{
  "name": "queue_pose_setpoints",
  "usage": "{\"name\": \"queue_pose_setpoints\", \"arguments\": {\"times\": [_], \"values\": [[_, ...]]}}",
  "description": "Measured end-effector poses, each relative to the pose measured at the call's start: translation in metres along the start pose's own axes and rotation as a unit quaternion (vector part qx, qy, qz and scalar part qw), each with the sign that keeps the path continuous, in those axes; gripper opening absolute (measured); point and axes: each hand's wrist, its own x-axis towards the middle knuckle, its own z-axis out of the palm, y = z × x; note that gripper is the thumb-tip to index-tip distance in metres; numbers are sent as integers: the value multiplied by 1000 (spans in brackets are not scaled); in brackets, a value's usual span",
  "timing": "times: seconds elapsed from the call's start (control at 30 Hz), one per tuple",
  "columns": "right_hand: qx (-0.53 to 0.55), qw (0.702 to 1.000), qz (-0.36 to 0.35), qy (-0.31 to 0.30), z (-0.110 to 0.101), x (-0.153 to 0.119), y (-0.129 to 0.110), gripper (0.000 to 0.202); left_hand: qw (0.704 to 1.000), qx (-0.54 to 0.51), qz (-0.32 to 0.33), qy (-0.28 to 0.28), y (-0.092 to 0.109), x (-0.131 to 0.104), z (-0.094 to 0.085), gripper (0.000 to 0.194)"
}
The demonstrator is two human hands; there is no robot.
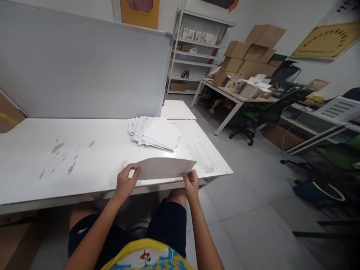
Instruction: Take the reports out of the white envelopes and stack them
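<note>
A flat white card sheet [164, 167] is pinched at its near corners by the left hand [125, 182] and right hand [191, 183] over the white table [84, 157] edge, best kept level, near 1 fanned paper stack [154, 132]

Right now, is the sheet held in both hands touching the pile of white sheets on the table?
Apart. The head view shows bare white table between the held sheet and the pile of white sheets.

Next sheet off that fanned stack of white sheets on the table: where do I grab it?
Probably the top sheet's near right corner, reached from the table's front edge. The stack fans leftward, so that corner lies uppermost and overhangs the sheets beneath.
</note>
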Motion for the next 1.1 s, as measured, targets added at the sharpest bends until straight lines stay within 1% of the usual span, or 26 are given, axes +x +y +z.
{"name": "queue_pose_setpoints", "arguments": {"times": [0.07,0.13,0.2,0.23,0.3,0.4,0.5,0.6,0.67,0.73,0.8,0.87,0.93,1.0,1.03,1.07,1.1], "values": [[-12,1000,9,-5,-2,-2,0,19,1000,-4,-1,-16,2,-1,-3,26],[-17,999,37,-27,-3,-6,0,19,999,-4,-22,-34,1,-6,-7,24],[5,997,68,-46,-6,-14,1,21,997,-20,-64,-34,-4,-17,-12,26],[24,994,86,-58,-8,-20,1,22,995,-40,-90,-28,-7,-24,-15,28],[56,985,128,-101,-11,-33,2,23,985,-87,-150,-4,-14,-42,-21,33],[75,962,197,-172,-10,-55,7,22,960,-151,-234,36,-28,-71,-29,36],[95,945,237,-204,-2,-73,14,21,923,-204,-320,60,-43,-92,-31,39],[108,940,249,-209,9,-83,17,23,889,-235,-385,77,-54,-99,-31,45],[110,941,254,-195,15,-85,14,27,882,-243,-394,85,-58,-96,-31,48],[112,942,261,-180,20,-85,10,31,886,-241,-386,94,-61,-90,-30,50],[114,947,255,-161,22,-83,6,35,896,-225,-372,97,-63,-85,-29,49],[119,953,242,-136,24,-82,4,38,914,-188,-343,107,-64,-83,-28,45],[126,957,238,-107,24,-81,4,42,940,-125,-291,129,-63,-82,-29,41],[127,956,247,-92,23,-80,4,46,969,-26,-203,141,-60,-81,-32,40],[127,956,250,-89,22,-80,5,47,982,31,-143,122,-58,-79,-34,42],[127,956,251,-89,22,-79,5,47,990,87,-77,84,-56,-77,-36,45],[127,956,249,-89,22,-79,5,46,990,135,-7,37,-55,-75,-37,49]]}}
